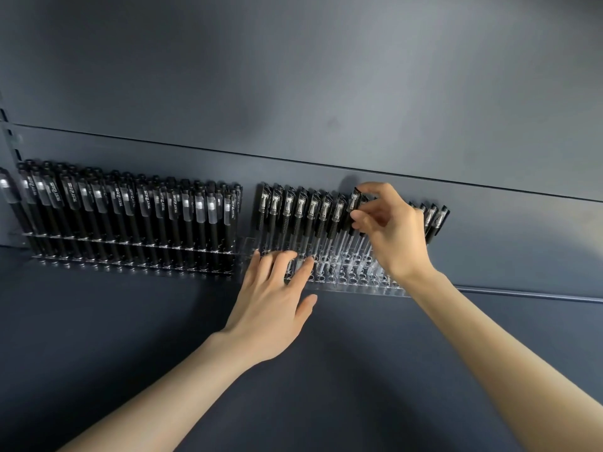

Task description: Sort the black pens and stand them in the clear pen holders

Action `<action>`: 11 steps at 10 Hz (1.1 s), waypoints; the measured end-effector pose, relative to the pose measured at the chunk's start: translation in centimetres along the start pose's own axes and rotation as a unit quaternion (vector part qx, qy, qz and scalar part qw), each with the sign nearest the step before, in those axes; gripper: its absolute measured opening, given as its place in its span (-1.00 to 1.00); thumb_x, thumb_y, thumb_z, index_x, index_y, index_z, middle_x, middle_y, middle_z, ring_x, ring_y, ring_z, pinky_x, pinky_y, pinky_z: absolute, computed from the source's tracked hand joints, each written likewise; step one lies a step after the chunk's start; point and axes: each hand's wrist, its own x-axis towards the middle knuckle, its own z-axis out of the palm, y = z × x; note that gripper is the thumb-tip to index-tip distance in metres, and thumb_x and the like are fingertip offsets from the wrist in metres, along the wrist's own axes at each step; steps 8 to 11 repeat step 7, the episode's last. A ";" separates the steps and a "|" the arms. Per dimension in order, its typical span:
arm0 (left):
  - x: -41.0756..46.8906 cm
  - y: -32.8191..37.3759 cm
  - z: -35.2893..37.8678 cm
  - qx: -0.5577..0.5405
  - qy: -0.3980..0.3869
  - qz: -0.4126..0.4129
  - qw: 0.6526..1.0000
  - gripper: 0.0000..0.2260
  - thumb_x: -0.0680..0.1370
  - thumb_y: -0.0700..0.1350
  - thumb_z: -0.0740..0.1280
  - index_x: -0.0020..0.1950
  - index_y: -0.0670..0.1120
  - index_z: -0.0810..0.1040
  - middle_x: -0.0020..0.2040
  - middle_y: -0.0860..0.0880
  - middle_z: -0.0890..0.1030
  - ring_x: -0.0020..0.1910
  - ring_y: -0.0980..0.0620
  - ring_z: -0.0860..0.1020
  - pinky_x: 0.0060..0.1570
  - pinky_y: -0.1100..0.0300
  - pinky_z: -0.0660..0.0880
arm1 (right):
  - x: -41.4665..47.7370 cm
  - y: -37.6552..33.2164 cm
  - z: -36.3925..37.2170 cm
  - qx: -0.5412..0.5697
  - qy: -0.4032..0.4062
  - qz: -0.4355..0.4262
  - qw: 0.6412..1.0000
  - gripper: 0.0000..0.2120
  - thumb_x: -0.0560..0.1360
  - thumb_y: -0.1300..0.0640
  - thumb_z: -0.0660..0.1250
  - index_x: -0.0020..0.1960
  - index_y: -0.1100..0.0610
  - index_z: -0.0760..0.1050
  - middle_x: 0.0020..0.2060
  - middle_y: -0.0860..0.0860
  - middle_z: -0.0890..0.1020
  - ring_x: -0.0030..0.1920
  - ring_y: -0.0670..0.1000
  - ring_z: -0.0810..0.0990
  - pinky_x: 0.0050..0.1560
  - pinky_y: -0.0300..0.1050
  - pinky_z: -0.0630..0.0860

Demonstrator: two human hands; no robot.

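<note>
Well, some of this is hard to read from here. The right hand covers a stretch of the back row, so I cannot tell how many pens stand behind it. At the far left edge one black pen is cut off by the frame. The empty sockets of the clear holders blur into glints, and I cannot count them.

Two clear acrylic pen holders sit side by side on the dark grey shelf, against the back panel. The left pen holder is packed several rows deep with upright black pens that have frosted caps and "TEST" print. The right pen holder has only its back row filled, with clear-barrelled, black-capped pens. A few more show beyond the right hand, and the front sockets stand open.

The right hand pinches the cap end of one black-capped pen between thumb and fingertips. That pen's top sits a little higher than its neighbours' in the back row. The left hand lies flat, with straight fingers resting on the front sockets of the right holder and the thumb spread out, gripping nothing.
</note>
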 end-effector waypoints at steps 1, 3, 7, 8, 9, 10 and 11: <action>0.0 0.1 -0.1 0.004 -0.001 -0.001 1.000 -0.51 0.52 0.13 0.07 0.30 -0.10 0.51 0.13 -0.10 0.51 0.11 -0.08 0.33 0.19 -0.18 0.41 | -0.1 0.4 0.1 -0.018 -0.017 -0.001 1.000 -0.73 0.50 0.29 0.34 0.15 0.05 0.49 -0.28 -0.06 0.65 -0.23 0.06 0.65 -0.01 0.12 0.56; -0.1 0.0 0.0 0.011 0.003 -0.002 1.000 -0.51 0.52 0.13 0.07 0.31 -0.10 0.50 0.14 -0.10 0.51 0.10 -0.09 0.34 0.19 -0.17 0.41 | -1.0 1.0 0.4 -0.012 -0.011 0.003 1.000 -0.68 0.51 0.32 0.32 0.20 0.04 0.49 -0.26 -0.08 0.65 -0.20 0.00 0.65 -0.01 0.02 0.59; 0.4 0.6 -3.4 -0.079 -0.044 -0.049 0.995 -0.62 0.63 0.07 0.08 0.40 -0.03 0.38 0.41 0.05 0.32 0.35 0.01 0.31 0.34 0.14 0.19 | -2.1 0.2 -0.5 -0.039 0.005 -0.014 0.999 -0.73 0.52 0.21 0.32 0.21 0.07 0.51 -0.18 -0.09 0.60 -0.22 -0.11 0.56 -0.10 -0.24 0.50; 0.4 0.6 -3.4 -0.079 -0.044 -0.049 0.995 -0.62 0.63 0.07 0.08 0.40 -0.03 0.38 0.41 0.05 0.32 0.35 0.01 0.31 0.34 0.14 0.19 | -2.1 0.2 -0.5 -0.039 0.005 -0.014 0.999 -0.73 0.52 0.21 0.32 0.21 0.07 0.51 -0.18 -0.09 0.60 -0.22 -0.11 0.56 -0.10 -0.24 0.50; 0.4 0.6 -3.4 -0.079 -0.044 -0.049 0.995 -0.62 0.63 0.07 0.08 0.40 -0.03 0.38 0.41 0.05 0.32 0.35 0.01 0.31 0.34 0.14 0.19 | -2.1 0.2 -0.5 -0.039 0.005 -0.014 0.999 -0.73 0.52 0.21 0.32 0.21 0.07 0.51 -0.18 -0.09 0.60 -0.22 -0.11 0.56 -0.10 -0.24 0.50; 0.4 0.6 -3.4 -0.079 -0.044 -0.049 0.995 -0.62 0.63 0.07 0.08 0.40 -0.03 0.38 0.41 0.05 0.32 0.35 0.01 0.31 0.34 0.14 0.19 | -2.1 0.2 -0.5 -0.039 0.005 -0.014 0.999 -0.73 0.52 0.21 0.32 0.21 0.07 0.51 -0.18 -0.09 0.60 -0.22 -0.11 0.56 -0.10 -0.24 0.50; 0.4 0.6 -3.4 -0.079 -0.044 -0.049 0.995 -0.62 0.63 0.07 0.08 0.40 -0.03 0.38 0.41 0.05 0.32 0.35 0.01 0.31 0.34 0.14 0.19 | -2.1 0.2 -0.5 -0.039 0.005 -0.014 0.999 -0.73 0.52 0.21 0.32 0.21 0.07 0.51 -0.18 -0.09 0.60 -0.22 -0.11 0.56 -0.10 -0.24 0.50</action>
